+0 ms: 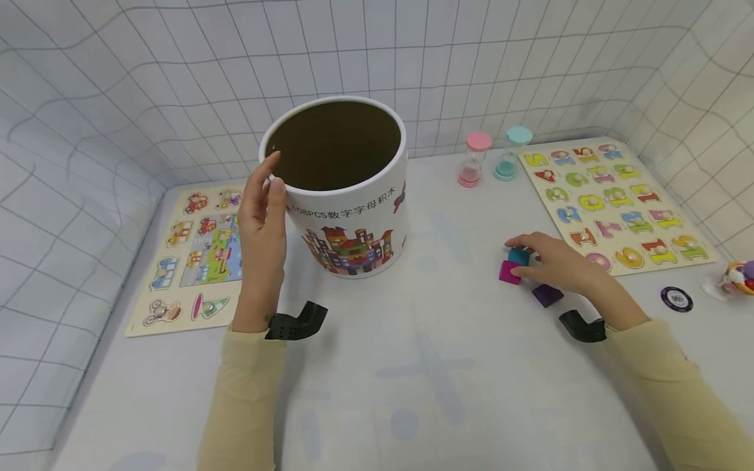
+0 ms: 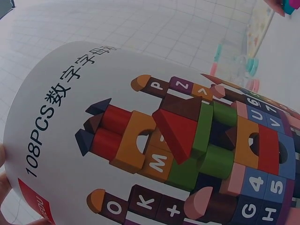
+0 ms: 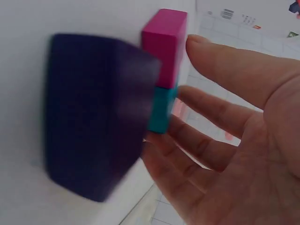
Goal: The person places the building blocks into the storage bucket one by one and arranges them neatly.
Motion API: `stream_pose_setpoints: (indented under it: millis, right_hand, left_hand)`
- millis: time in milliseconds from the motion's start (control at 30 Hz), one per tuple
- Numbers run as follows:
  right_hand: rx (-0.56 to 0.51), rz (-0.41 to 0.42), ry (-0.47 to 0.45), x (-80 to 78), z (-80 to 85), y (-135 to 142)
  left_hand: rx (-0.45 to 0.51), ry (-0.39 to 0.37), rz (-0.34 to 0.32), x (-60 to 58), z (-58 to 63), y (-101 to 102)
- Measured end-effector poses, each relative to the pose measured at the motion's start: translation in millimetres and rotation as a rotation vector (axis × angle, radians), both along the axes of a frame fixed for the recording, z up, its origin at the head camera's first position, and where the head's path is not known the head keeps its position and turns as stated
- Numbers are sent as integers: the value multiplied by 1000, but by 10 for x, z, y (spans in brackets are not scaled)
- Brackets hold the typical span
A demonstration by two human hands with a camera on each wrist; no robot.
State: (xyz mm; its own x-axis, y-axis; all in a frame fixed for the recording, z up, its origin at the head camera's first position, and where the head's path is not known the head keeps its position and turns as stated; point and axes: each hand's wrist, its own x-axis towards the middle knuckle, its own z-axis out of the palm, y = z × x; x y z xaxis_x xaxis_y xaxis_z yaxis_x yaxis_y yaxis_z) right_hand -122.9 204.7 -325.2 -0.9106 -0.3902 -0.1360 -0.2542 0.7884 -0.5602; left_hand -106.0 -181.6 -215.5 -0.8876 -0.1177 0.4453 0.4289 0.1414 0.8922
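A large white bucket (image 1: 359,216) printed with coloured building blocks stands upright at the table's back. My left hand (image 1: 262,219) grips its near-left rim, thumb outside. In the left wrist view the bucket's printed side (image 2: 70,131) covers most of the picture, and only bits of fingers (image 2: 3,187) show. My right hand (image 1: 550,261) is around a teal block (image 1: 518,256) and a magenta block (image 1: 508,272), which touch each other. Its thumb is at the magenta block (image 3: 164,47), its loosely bent fingertips by the teal one (image 3: 161,110). A dark purple block (image 1: 548,296) lies nearest the wrist.
A vehicle puzzle board (image 1: 177,261) lies to the left, partly behind the left arm. At the back right is a number puzzle board (image 1: 618,203). Pink (image 1: 474,159) and teal (image 1: 512,154) sand timers stand beside it. A round black chip (image 1: 676,299) and a small toy figure (image 1: 736,278) are far right.
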Motion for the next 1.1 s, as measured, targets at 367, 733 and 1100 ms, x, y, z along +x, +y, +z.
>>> stream_pose_setpoints:
  millis: [367, 733, 1100]
  right_hand:
    - [-7, 72, 112, 23, -78, 51]
    - [0, -11, 187, -53, 120, 0]
    - [-418, 159, 469, -128, 1130, -756]
  left_hand:
    - [1, 4, -10, -1, 11, -18]
    - [-4, 29, -5, -116, -125, -102]
    - [-29, 13, 0, 7, -5, -8]
